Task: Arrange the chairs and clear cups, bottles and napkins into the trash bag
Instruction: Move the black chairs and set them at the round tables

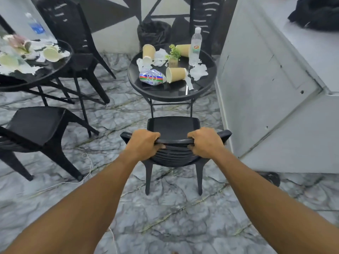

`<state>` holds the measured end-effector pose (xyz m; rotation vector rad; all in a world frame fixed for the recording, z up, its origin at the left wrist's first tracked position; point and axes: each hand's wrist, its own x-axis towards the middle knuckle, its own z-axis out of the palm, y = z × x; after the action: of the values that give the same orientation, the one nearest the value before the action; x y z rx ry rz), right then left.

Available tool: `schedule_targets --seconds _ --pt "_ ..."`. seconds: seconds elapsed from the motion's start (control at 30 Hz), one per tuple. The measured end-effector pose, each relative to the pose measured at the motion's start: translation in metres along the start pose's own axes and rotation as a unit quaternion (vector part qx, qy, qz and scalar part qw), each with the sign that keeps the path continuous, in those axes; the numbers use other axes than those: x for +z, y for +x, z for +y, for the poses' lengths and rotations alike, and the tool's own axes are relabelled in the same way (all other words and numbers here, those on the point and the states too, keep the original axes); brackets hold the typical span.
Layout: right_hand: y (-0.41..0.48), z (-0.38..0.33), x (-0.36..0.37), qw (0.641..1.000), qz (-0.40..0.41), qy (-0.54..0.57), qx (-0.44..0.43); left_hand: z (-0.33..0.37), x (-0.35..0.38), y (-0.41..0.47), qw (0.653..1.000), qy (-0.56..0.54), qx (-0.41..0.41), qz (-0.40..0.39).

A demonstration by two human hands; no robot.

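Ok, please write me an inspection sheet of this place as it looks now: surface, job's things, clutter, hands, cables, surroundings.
Surface: round black table, glossy, littered.
Job's things: three paper cups, one upside down, two lying on their sides; upright water bottle; crumpled napkins; black chair facing the table; trash bag in a bin behind.
Clutter: small potted plant; plastic packet.
Hands: left hand and right hand both grip the chair's top rail, fingers curled under.
Cables: thin white cord on the floor, left of the chair.
Surroundings: second littered table and more chairs at left; marble floor; white counter at right.
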<state>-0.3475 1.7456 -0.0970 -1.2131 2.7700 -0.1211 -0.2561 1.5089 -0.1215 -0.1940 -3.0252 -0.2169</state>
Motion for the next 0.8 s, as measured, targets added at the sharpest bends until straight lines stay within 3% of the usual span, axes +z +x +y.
schedule_targets --seconds 0.33,0.53,0.7,0.8 --pt "-0.019 -0.009 0.014 0.999 0.008 -0.003 0.043 0.024 -0.003 -0.015 0.998 0.0 -0.054 -0.038" --pt "-0.037 -0.007 0.004 0.995 -0.076 0.012 0.062 0.041 -0.011 -0.018 0.992 -0.02 -0.049 -0.114" --pt "-0.028 -0.018 -0.03 0.96 -0.182 0.192 0.095 0.02 -0.04 -0.031 0.965 -0.154 -0.098 -0.186" --pt "0.001 -0.04 -0.05 0.949 -0.146 0.261 0.104 -0.008 -0.072 -0.032 0.956 -0.197 -0.149 -0.159"
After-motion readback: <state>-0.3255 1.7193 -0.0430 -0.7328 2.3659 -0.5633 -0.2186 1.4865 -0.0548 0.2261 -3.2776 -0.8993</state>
